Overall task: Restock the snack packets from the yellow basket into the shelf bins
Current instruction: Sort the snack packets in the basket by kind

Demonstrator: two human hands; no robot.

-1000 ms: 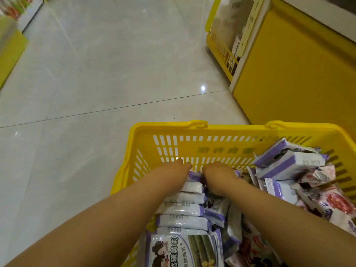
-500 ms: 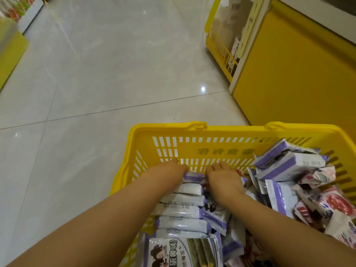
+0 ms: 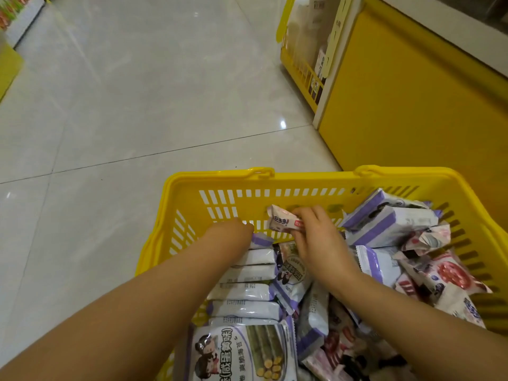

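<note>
The right grip [image 3: 316, 243] pinches a pink packet [image 3: 283, 222] near the far wall of the basket [image 3: 220, 178], at 12 o'clock. The left grip [image 3: 233, 233], at its 9 o'clock, dips into a row of purple packets [image 3: 247, 292]; its fingers are hidden, so its closure cannot be told.

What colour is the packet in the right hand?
Pale pink and white small snack packet, with a red label; head view.

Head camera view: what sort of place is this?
Probably a shop aisle: a yellow basket full of snack packets, a yellow shelf rack holding packaged goods, and a shiny tiled floor.
</note>
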